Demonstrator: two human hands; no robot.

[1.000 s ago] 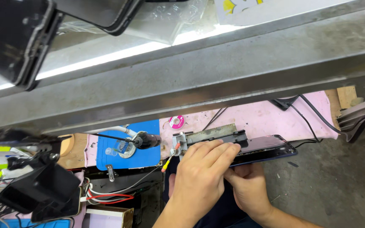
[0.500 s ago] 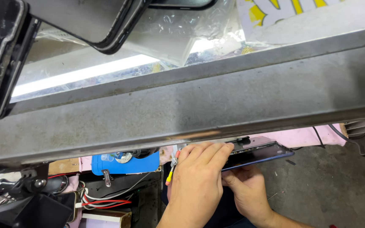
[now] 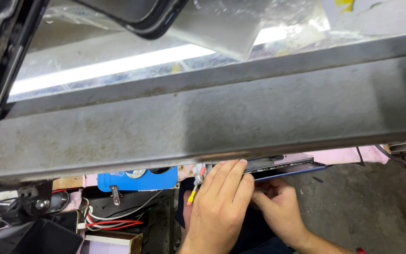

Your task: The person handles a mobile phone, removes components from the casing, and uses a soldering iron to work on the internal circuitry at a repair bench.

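Two hands on the phone, right under the steel beam.
Your left hand [image 3: 222,202] presses flat on the phone [image 3: 285,169]; right hand [image 3: 278,207] pinches its edge.

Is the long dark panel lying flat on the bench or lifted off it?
Lifted, as far as shows: the panel juts past the pink mat over the floor, left hand on top, right hand beneath.

A dull grey metal beam [image 3: 240,117] fills the view, its face matt, stained and roughly pitted. Just below the beam, a thin dark panel [image 3: 290,170] shows a glossy edge (looks like smooth glass or plastic), resting on soft pink matt foam [image 3: 344,155]. Left of that sits a smooth blue plastic block [image 3: 139,180].
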